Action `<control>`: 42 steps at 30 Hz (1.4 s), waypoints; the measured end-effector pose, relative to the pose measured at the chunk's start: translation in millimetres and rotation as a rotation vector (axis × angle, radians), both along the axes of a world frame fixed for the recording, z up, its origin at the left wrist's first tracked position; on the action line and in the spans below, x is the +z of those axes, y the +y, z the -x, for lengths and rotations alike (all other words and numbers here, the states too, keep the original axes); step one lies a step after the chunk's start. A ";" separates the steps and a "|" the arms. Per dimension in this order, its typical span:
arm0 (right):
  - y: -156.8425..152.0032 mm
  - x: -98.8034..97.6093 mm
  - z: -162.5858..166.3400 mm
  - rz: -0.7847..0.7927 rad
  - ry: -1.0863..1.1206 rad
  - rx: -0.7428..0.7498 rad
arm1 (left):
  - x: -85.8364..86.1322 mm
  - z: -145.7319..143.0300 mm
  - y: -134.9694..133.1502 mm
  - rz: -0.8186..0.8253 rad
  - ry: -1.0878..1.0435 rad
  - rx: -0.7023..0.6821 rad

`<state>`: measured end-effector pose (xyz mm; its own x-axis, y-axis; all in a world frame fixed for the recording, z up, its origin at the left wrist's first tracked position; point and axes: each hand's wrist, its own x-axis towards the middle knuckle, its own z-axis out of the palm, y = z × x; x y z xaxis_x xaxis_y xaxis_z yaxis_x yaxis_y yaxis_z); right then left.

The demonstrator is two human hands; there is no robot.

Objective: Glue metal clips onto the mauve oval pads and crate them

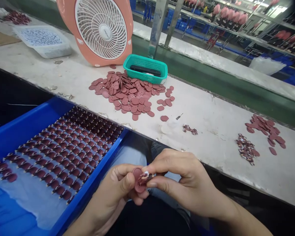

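Note:
My left hand (114, 188) pinches a maroon oval disc (137, 174) between thumb and fingers, held above my lap. With thumb and fingertips, my right hand (186, 178) grips a small brown-and-white figure (146, 176) against the disc's face. The two pieces touch; whether they are joined I cannot tell. Beyond my hands, a heap of similar maroon discs (127, 93) lies on the bench. A little pile of small brown-and-white pieces (246, 149) rests at the right, beside more discs (266, 129).
At lower left, a blue tray (113, 147) holds rows of discs with figures. A green basket (145, 77) and an orange fan (88, 54) stand on the white bench (204, 134). A small pointed tool (179, 116) lies there. Farther left sits a white tub (51, 50).

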<state>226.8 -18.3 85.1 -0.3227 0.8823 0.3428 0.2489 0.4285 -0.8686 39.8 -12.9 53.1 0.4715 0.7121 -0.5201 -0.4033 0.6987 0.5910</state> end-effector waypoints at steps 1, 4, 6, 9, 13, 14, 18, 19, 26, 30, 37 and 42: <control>-0.2 0.3 -0.6 -0.016 -0.014 0.005 | 1.2 -0.4 -0.1 0.016 0.012 0.007; -0.6 2.0 -2.3 -0.043 -0.081 0.027 | 3.5 -0.8 -0.5 0.046 0.040 0.011; -0.4 3.4 -3.1 -0.046 -0.115 0.041 | 2.9 -0.3 -0.5 0.049 0.043 0.002; 0.7 4.7 -3.6 -0.047 -0.140 0.054 | 1.0 0.4 0.1 0.047 0.043 -0.010; 1.3 4.6 -3.8 -0.044 -0.153 0.059 | 2.7 -0.3 1.0 0.076 0.038 -0.004; 1.2 4.4 -3.7 -0.042 -0.152 0.061 | 3.4 -0.6 1.1 0.081 0.036 -0.001; 1.5 3.7 -3.2 -0.050 -0.154 0.063 | 3.0 -1.1 0.3 0.084 0.036 0.007; 1.8 3.7 -3.1 -0.058 -0.156 0.066 | 2.1 -0.9 -0.1 0.083 0.036 0.006; 4.9 4.9 -3.8 -0.051 -0.154 0.086 | -1.7 -1.0 -1.5 0.075 0.030 0.024; 6.8 2.6 -3.8 -0.069 -0.129 0.070 | -4.8 -1.6 -1.2 0.026 0.006 0.045; 10.3 0.7 -4.1 -0.105 -0.132 0.078 | -5.0 -3.0 -0.8 -0.003 0.040 0.067; 14.5 0.9 -5.0 -0.104 -0.128 0.127 | -1.5 -5.4 -2.0 0.004 0.074 0.099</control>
